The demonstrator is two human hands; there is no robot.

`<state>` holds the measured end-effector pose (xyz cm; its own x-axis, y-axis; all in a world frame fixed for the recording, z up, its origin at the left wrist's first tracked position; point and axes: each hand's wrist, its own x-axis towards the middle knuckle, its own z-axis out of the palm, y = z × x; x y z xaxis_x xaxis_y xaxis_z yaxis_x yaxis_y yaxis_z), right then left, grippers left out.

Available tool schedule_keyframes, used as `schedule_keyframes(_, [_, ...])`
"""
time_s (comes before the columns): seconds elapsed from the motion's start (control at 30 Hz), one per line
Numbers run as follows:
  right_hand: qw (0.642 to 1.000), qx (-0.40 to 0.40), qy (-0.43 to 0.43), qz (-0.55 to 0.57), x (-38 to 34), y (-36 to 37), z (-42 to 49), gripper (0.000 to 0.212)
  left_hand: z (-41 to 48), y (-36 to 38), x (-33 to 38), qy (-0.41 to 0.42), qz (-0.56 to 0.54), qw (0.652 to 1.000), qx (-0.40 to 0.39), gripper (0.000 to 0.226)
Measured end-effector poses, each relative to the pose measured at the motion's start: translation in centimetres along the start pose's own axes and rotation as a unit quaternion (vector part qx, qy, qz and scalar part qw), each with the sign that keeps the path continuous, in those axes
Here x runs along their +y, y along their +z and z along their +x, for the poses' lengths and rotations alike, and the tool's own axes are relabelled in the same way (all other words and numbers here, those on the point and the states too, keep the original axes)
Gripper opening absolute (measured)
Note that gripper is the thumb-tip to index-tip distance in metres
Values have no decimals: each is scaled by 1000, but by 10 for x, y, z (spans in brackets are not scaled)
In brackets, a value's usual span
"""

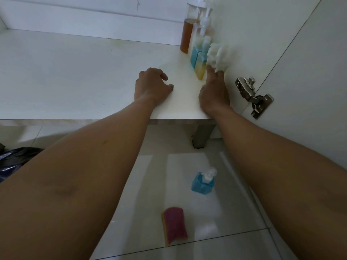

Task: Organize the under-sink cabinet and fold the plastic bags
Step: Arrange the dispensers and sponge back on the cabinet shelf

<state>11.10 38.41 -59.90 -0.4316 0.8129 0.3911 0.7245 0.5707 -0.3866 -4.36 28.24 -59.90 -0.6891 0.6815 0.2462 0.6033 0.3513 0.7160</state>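
Both my arms reach into the white cabinet, whose floor (75,77) fills the upper half of the view. My right hand (214,91) lies by the right wall, its fingertips closed on a white knobbly sponge-like thing (218,56) that stands against that wall. Just left of it is a row of pump bottles: two blue-and-yellow ones (199,61), a clear one, and a tall one with amber liquid (186,34) at the back. My left hand (152,85) rests on the cabinet floor with fingers curled, holding nothing.
On the tiled floor below the cabinet edge stand a blue pump bottle (203,182) and a pink-and-yellow sponge (174,225). A dark plastic bag (16,156) shows at the left edge. A metal hinge (252,95) sits on the open door at right.
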Motion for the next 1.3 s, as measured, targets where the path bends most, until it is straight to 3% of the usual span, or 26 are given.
schedule_keyframes(0.23, [995, -90, 16, -46, 2, -21, -29, 36, -31, -8, 7, 22, 52, 997, -44, 25])
schedule_keyframes(0.57, [991, -133, -10, -13, -12, -67, -110, 24, -138, -18, 0, 140, 105, 984, -23, 28])
schedule_keyframes(0.7, [995, -96, 26, 29, -3, -76, -159, 41, -205, -20, -13, 162, 55, 984, -42, 22])
schedule_keyframes(0.87, [955, -194, 190, 123, 20, -52, -219, 101, -275, -11, -50, 80, 131, 969, -191, 48])
schedule_keyframes(1.03, [929, -222, 249, 163, 27, -29, -249, 84, -301, -13, -63, 50, 154, 940, -301, 59])
schedule_keyframes(1.17, [936, -187, 255, 157, 23, -20, -261, 75, -313, -7, -65, 49, 174, 925, -334, 74])
schedule_keyframes(1.3, [929, -179, 273, 175, 21, -14, -267, 68, -318, 3, -75, 48, 164, 928, -330, 71])
